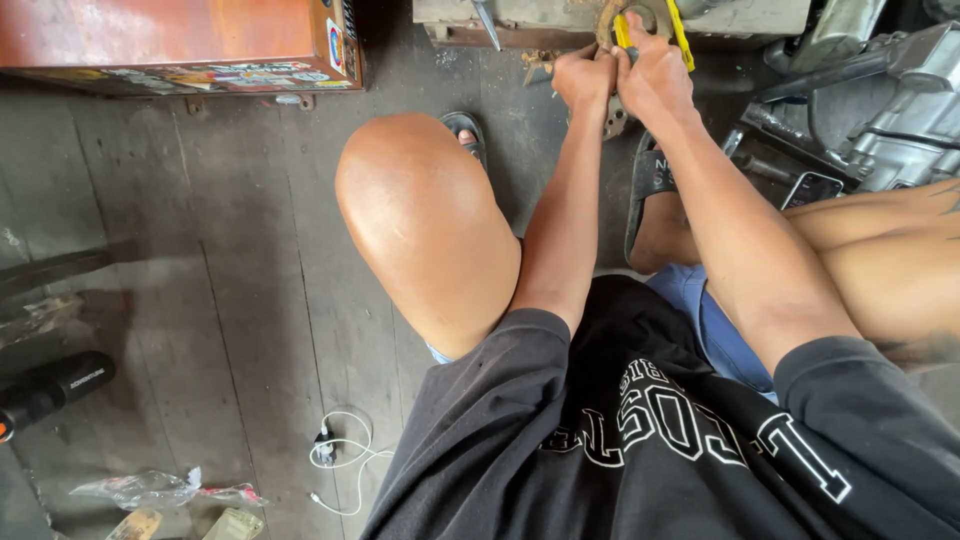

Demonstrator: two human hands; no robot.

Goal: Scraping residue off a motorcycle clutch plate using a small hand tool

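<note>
Single head-worn view, looking steeply down over the person's own chest and knees to the wooden floor. Faces forward and down; both hands sit far up the frame at arm's reach, close together. Near field is filled by black shirt and knees, close to the lens. Left of the hands, an orange box at the top edge. No second view.

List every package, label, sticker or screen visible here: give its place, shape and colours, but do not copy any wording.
Stickers: along the front edge and corner of the orange-brown box, top left; small, multicoloured.
Phone screen: on the floor at right, beside the grey engine part; dark rectangle.
Clear plastic wrappers: floor, bottom left; crumpled, with some red.
</note>
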